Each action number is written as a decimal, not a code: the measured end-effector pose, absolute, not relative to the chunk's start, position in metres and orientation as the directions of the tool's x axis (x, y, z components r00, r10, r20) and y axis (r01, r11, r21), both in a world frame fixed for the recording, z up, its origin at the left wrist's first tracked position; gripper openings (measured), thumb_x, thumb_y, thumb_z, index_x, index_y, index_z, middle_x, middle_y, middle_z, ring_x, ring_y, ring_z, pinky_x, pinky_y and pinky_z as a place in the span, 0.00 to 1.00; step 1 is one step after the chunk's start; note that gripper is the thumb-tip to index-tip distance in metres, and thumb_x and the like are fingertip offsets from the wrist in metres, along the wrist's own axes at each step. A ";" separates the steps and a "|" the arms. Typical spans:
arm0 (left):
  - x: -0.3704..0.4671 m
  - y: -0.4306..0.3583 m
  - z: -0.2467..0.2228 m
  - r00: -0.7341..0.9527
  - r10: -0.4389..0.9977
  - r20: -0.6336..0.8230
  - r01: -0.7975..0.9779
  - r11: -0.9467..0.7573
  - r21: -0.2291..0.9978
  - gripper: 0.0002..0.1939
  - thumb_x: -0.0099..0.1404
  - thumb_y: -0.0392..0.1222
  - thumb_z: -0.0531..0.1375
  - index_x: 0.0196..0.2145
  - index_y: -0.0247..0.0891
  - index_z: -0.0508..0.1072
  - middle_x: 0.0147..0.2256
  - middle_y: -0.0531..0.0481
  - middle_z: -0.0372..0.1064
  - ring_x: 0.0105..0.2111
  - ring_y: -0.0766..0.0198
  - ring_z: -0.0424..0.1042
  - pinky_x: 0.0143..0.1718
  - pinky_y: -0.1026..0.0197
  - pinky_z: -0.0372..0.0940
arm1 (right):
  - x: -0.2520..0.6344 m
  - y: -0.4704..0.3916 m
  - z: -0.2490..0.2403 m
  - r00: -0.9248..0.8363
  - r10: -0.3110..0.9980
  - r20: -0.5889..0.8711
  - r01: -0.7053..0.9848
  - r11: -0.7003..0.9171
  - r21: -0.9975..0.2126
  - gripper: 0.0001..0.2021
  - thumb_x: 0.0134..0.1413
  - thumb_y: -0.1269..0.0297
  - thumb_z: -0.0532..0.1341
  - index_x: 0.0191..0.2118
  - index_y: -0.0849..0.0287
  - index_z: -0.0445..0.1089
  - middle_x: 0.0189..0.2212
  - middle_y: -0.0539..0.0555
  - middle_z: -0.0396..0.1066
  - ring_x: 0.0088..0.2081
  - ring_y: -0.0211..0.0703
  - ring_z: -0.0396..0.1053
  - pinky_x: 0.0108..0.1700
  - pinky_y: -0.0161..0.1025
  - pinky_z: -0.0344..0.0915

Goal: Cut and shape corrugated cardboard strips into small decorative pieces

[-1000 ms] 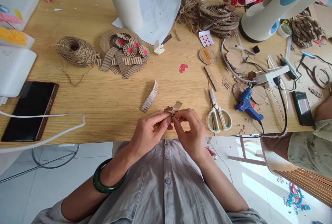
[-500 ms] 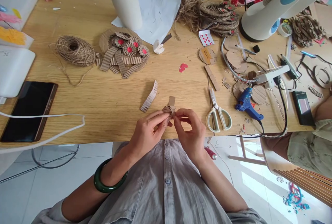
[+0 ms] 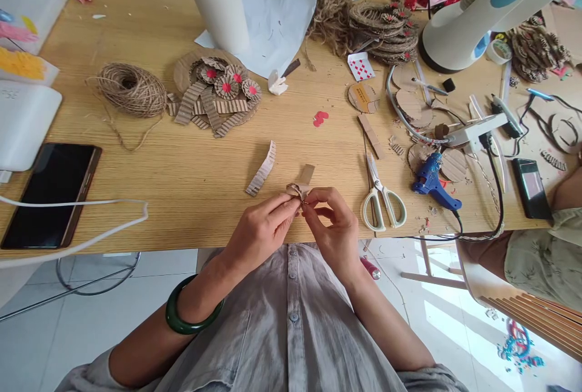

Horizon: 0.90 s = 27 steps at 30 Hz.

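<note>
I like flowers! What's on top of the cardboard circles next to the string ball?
Ridged cardboard flowers, some with red middles, and ridged strips. They hide much of the circles, so I can't see underneath.

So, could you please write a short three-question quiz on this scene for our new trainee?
1. Multiple choice: what do the left hand and the right hand have between their fingers?
A) a round ball of brown twine
B) a folded strip of brown cardboard
C) a tall white bottle

2. True or false: the blue plastic glue gun lies to the right of the white-handled metal scissors.

3. Fill in the blank: the person wears a dark green, round bangle on the ____ wrist.

Key: 1 B; 2 true; 3 left.
</note>
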<state>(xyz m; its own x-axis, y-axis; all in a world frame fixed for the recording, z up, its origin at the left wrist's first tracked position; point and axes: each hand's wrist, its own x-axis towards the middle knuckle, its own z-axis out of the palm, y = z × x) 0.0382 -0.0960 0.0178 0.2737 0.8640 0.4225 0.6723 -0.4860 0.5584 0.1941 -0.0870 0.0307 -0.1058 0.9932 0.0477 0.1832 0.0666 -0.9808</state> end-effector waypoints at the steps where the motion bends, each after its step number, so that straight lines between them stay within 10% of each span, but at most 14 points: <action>1: 0.039 -0.096 0.019 0.255 0.879 0.403 0.653 -0.464 0.598 0.11 0.71 0.32 0.54 0.44 0.35 0.76 0.38 0.45 0.77 0.38 0.64 0.77 0.40 0.66 0.71 | 0.194 -0.087 0.031 -0.109 0.993 0.053 0.180 0.072 -0.981 0.05 0.59 0.73 0.60 0.36 0.55 0.69 0.36 0.50 0.68 0.37 0.36 0.70 0.37 0.34 0.74; 11: 0.043 -0.096 0.029 0.090 0.989 0.120 0.405 -0.146 0.903 0.09 0.69 0.37 0.57 0.38 0.36 0.78 0.34 0.48 0.76 0.35 0.64 0.76 0.37 0.67 0.70 | 0.193 -0.086 0.025 -0.120 0.992 0.046 0.173 0.066 -0.983 0.03 0.60 0.70 0.60 0.34 0.56 0.68 0.36 0.51 0.67 0.35 0.37 0.70 0.37 0.36 0.74; 18: 0.039 -0.096 0.035 0.118 0.989 -0.089 0.289 0.051 0.956 0.12 0.70 0.43 0.55 0.34 0.35 0.74 0.23 0.53 0.68 0.24 0.68 0.70 0.28 0.68 0.64 | 0.205 -0.079 0.033 -0.170 0.982 0.080 0.228 0.118 -0.966 0.15 0.63 0.67 0.59 0.54 0.51 0.69 0.53 0.56 0.70 0.50 0.44 0.69 0.49 0.44 0.72; 27: 0.035 -0.098 0.042 0.106 0.993 -0.053 0.333 0.015 0.943 0.11 0.68 0.43 0.56 0.33 0.36 0.75 0.23 0.55 0.67 0.19 0.70 0.63 0.21 0.67 0.59 | 0.208 -0.073 0.039 -0.305 0.952 -0.023 0.222 0.047 -0.974 0.06 0.58 0.61 0.65 0.36 0.56 0.71 0.35 0.51 0.72 0.39 0.42 0.71 0.45 0.43 0.69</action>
